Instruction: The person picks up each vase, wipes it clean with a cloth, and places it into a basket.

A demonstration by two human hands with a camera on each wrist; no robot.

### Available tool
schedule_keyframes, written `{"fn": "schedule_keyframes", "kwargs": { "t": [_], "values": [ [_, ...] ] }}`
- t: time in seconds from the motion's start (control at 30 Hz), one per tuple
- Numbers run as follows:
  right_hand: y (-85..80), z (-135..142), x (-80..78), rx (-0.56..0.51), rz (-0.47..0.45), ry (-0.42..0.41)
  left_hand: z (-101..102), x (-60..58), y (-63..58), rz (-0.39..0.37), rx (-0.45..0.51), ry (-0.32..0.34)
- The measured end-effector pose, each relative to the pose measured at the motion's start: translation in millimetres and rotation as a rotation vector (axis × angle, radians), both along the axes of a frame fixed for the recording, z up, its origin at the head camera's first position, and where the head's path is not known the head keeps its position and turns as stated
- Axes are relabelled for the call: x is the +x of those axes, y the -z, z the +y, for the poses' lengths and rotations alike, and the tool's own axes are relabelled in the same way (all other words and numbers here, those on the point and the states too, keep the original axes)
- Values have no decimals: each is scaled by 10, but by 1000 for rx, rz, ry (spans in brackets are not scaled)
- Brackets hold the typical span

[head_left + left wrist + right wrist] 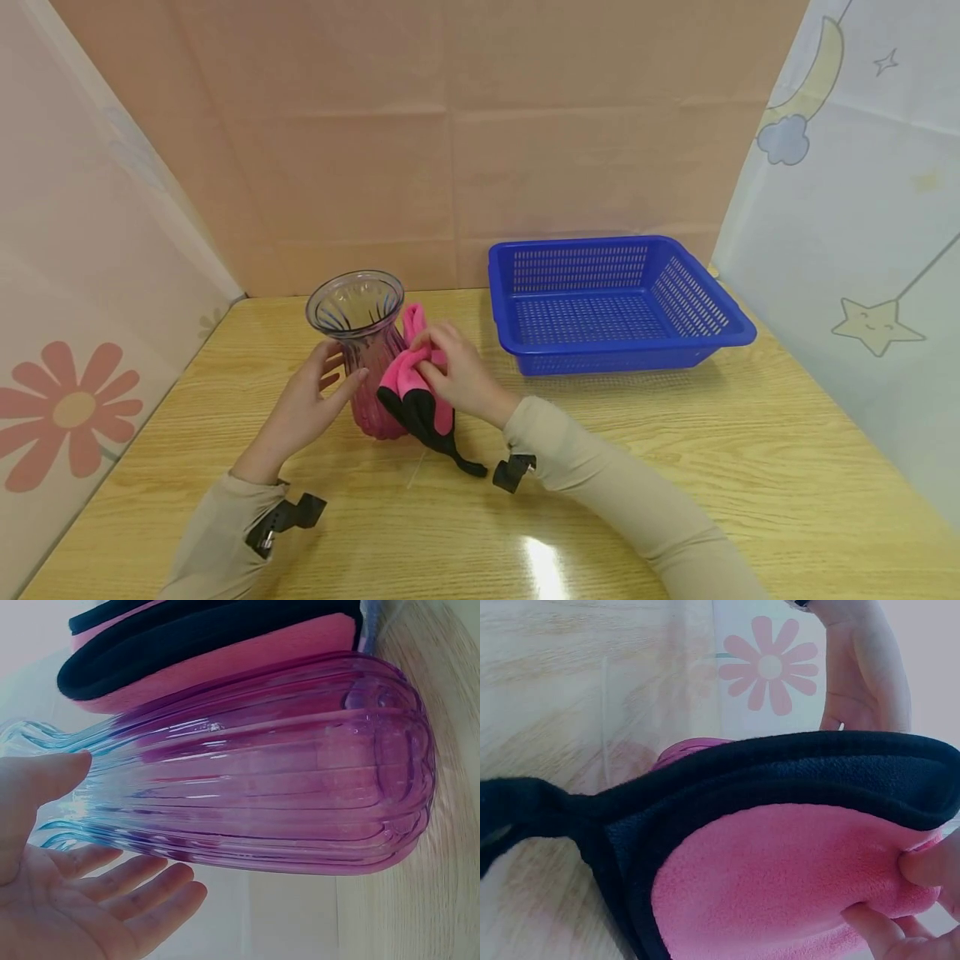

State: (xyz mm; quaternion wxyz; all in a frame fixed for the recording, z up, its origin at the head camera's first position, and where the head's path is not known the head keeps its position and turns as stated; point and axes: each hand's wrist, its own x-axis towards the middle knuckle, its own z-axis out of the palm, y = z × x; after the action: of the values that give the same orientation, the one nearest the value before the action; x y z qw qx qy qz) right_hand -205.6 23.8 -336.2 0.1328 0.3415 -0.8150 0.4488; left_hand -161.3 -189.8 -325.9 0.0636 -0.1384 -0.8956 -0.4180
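Observation:
A ribbed glass vase (367, 367), bluish at the flared rim and pink-purple below, stands upright on the table. My left hand (303, 408) is at its left side near the neck. The thumb and loosely extended fingers (161, 900) spread around the glass without curling tightly; whether they touch it is unclear. Beside the vase, my right hand (465, 375) pinches a pink fleece piece with black trim (765, 877) between thumb and fingers. This soft piece hangs folded at the vase's right, and its black strap end trails down to the tabletop.
A blue perforated plastic basket (600, 358) sits at the back right of the wooden table (420, 542). Behind it rises a peach backdrop (360, 167). Printed sheets with a flower (73, 408) and a star (877, 325) flank both sides.

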Motion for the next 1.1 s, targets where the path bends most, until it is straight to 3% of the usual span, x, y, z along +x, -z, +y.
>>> {"fn": "schedule_keyframes", "kwargs": {
  "t": [0.53, 0.7, 0.9, 1.1],
  "values": [
    [115, 25, -17, 23, -11, -10, 144, -22, -28, 71, 45, -164],
    [139, 29, -22, 28, -13, -9, 191, -28, -20, 124, 78, -217],
    [135, 27, -28, 17, -7, -11, 206, -50, 6, 156, 94, -234],
    [65, 16, -33, 8, 23, -10, 193, -60, 10, 189, 88, -210]
  ]
}}
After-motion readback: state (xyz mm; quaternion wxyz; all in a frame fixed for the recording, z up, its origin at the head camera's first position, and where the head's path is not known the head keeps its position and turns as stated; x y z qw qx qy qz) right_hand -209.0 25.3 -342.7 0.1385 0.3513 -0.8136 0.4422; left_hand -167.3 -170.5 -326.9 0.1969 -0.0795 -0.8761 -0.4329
